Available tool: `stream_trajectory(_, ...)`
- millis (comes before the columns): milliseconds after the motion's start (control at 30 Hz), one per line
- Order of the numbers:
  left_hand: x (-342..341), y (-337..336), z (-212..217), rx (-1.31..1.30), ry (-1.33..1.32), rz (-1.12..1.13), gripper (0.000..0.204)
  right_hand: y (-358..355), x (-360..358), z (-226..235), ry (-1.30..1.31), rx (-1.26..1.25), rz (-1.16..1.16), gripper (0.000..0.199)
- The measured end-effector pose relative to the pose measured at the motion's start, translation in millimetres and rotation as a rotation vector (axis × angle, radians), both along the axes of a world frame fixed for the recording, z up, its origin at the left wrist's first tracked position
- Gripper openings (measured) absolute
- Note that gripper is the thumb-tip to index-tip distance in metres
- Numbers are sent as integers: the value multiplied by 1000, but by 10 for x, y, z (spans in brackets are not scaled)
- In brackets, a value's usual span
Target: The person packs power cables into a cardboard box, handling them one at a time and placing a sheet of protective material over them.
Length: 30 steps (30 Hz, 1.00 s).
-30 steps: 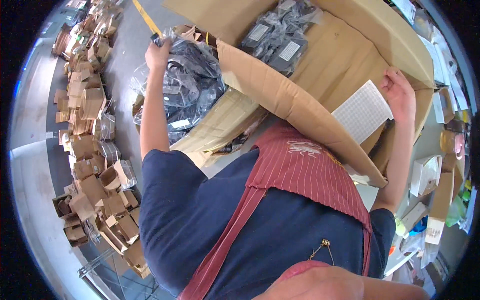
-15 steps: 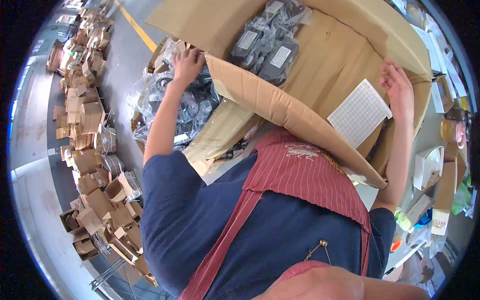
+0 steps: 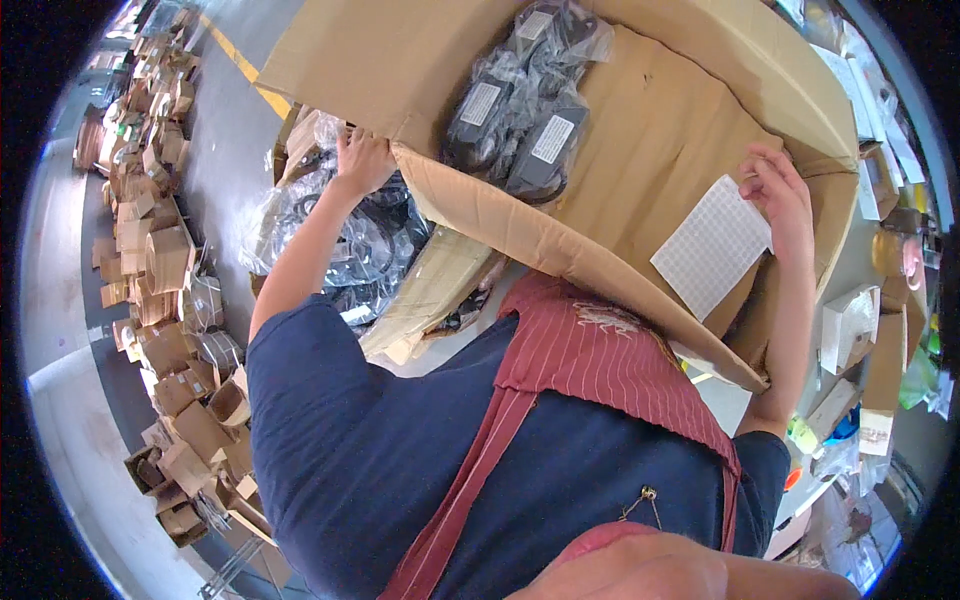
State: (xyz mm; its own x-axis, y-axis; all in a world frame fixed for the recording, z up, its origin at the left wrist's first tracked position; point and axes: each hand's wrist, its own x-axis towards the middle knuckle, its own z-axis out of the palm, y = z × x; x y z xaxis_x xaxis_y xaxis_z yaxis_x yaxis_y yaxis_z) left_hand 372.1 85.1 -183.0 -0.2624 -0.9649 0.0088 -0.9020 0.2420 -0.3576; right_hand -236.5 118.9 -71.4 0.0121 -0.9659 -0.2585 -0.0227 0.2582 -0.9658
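A large open cardboard carton (image 3: pixel 650 130) lies tilted across my front. Several black devices in clear plastic bags (image 3: pixel 548 138) are packed against its left inner side. My left hand (image 3: pixel 366 163) is at the carton's left corner, fingers bent around the edge of the flap (image 3: pixel 340 75). Inside the carton's right side, my right hand (image 3: pixel 780 200) hovers by the upper corner of a white sheet of small labels (image 3: pixel 705 250). Its fingers are curled together; whatever may be between the fingertips is too small to make out.
Left of the carton, another box holds bagged black items (image 3: pixel 375 235), with a taped cardboard flap (image 3: pixel 430 285) sticking out. Piles of cardboard boxes (image 3: pixel 165 330) line the floor at far left. A white open box (image 3: pixel 850 325) and other clutter stand at the right.
My left hand has slid down and slightly left at the carton's corner. The right hand has come down toward the label sheet, its spread fingers now curled. The carton has shifted slightly left in view.
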Motion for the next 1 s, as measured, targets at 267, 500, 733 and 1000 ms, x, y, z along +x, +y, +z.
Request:
stream_trajectory(267,10,-139,114,-7,249,-9,43,-30,-12,-43,61,-82,-165,42)
stream_trajectory(500,-74,-30,-79,4,145,162,41,-24,-46,-164,97,-69,44,34)
stream_trajectory(733,-43,-7,-335,272,180,415,68,91,187,-13,50,-104,225,28)
stream_trajectory(1000,-718,355,428,403,9,417,78,122,138,-98,83,-71,283,24)
